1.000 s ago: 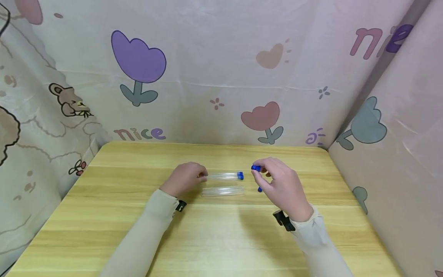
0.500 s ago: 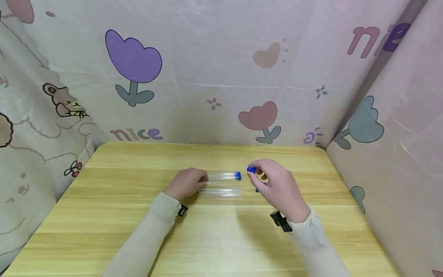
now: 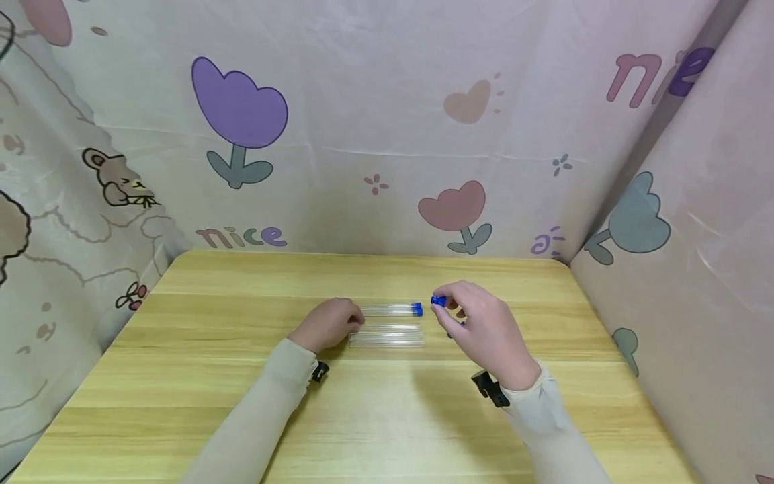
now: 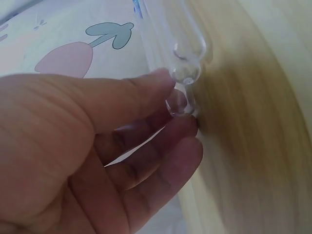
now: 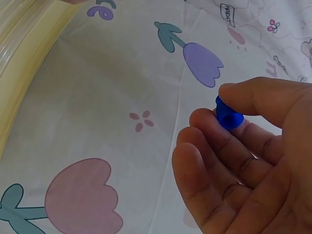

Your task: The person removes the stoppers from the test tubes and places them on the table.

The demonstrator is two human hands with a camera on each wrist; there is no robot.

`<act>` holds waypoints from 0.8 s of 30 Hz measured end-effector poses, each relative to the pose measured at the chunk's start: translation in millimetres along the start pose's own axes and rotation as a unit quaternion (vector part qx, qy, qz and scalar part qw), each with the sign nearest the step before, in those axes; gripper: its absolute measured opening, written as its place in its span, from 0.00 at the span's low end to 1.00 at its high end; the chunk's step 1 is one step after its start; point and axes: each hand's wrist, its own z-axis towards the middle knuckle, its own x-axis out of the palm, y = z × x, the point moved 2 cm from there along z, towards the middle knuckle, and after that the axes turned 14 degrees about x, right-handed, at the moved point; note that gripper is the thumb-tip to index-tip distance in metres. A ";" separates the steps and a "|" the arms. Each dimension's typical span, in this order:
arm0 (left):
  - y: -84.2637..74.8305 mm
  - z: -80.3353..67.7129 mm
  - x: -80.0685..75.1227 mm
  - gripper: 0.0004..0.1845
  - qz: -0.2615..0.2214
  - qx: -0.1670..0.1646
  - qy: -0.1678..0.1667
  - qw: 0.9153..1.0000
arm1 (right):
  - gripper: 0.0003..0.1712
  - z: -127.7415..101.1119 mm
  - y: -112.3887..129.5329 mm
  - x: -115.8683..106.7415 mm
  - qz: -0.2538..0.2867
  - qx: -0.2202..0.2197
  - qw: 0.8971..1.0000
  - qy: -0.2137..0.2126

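Three clear tubes lie side by side on the wooden table [image 3: 181, 376]. The far tube [image 3: 390, 309] wears a blue cap [image 3: 417, 309]; the two nearer tubes [image 3: 385, 335] are uncapped. My left hand [image 3: 329, 323] is at their rounded left ends, and its fingertips [image 4: 185, 129] pinch the end of one clear tube [image 4: 178, 105], with another tube end [image 4: 187, 48] just above. My right hand [image 3: 484, 329] hovers right of the tubes and pinches a loose blue cap [image 3: 438, 301] [image 5: 228, 116] between thumb and forefinger. A second blue cap [image 3: 449, 334] peeks out from under that hand.
Patterned cloth walls [image 3: 375, 134] close in the table at the back and on both sides. The table's near half holds only my two sleeved forearms.
My right hand has drifted a little left with the blue cap, closer to the tubes' open ends. My left hand has slid slightly toward the nearer, uncapped tubes.
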 end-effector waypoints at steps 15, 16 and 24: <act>-18.8 -17.7 -40.7 0.10 -0.012 0.007 -0.063 0.998 | 0.09 1.2 -1.2 5.5 0.007 0.018 0.999 0.035; -22.8 -20.6 -47.2 0.10 -0.011 0.004 -0.071 0.997 | 0.10 1.4 -1.6 6.1 0.008 0.019 0.999 0.039; -47.0 -48.9 -89.9 0.15 0.029 0.008 -0.128 0.991 | 0.10 2.5 -4.6 9.5 0.011 0.032 0.998 0.047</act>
